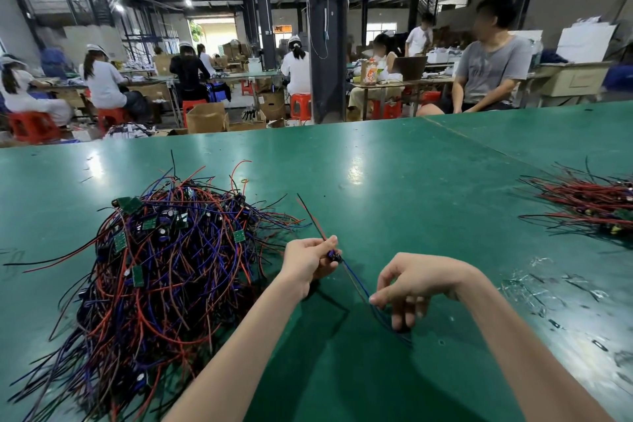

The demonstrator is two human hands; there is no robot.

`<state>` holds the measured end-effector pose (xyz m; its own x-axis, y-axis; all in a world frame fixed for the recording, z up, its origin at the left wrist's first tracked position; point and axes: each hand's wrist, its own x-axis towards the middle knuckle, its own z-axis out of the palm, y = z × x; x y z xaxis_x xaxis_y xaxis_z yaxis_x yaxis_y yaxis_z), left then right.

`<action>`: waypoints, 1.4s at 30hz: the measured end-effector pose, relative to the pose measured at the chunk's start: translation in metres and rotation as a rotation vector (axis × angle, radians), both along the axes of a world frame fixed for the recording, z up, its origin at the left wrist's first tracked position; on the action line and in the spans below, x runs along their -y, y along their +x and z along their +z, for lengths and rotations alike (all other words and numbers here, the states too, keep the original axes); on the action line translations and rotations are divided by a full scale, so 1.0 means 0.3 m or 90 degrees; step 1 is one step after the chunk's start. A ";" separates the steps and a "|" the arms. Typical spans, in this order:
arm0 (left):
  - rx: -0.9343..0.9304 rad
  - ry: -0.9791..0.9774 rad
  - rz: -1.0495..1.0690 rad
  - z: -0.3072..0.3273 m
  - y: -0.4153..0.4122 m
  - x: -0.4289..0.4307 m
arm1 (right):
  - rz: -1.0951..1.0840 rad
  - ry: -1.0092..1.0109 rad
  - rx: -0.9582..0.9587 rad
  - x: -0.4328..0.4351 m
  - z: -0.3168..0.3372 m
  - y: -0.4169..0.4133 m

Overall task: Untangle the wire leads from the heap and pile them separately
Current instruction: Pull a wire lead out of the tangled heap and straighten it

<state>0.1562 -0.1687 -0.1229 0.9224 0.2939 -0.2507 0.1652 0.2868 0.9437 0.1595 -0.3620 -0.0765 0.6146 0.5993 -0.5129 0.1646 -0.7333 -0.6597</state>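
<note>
One wire lead (pixel 356 279) is out of the heap (pixel 164 267) and stretched between both hands in the lower middle of the frame, just right of the heap's edge. The left hand (pixel 308 262) has its fingers clamped on the lead at the small dark part (pixel 334 255) in its middle. The red and black ends (pixel 310 216) stick up and away toward the centre of the frame. The right hand (pixel 418 284) is curled, with thumb and forefinger seemingly pinching the blue strands lower down and the other fingers tipped onto the green bench (pixel 394 181). Exactly how tight that pinch is, I cannot tell.

The step in hand looks like straightening this one lead before it joins the separate pile (pixel 589 205) at the right edge of the frame, well apart from the heap. To do it well, the left hand should hold at the dark part rather than on the thin wire, so any pull loads the body and not the joints. The right hand should slide lightly along the blue strands to their tips, taking out twists and checking that nothing from the heap is caught. The lead should then be lifted clear, not dragged, and laid parallel with those already sorted, ends facing the same way. The plastic scraps (pixel 534 288) at lower right could snag it if it sweeps low across the bench.
</note>
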 end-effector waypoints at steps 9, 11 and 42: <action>0.024 -0.025 -0.038 0.002 -0.006 0.012 | -0.043 0.001 0.012 -0.035 -0.020 -0.011; 0.032 0.006 -0.070 0.004 -0.016 0.024 | -0.052 -0.021 0.024 -0.037 -0.021 -0.012; 0.215 0.799 -0.051 -0.086 -0.016 0.117 | -0.086 -0.135 0.121 -0.051 -0.022 -0.027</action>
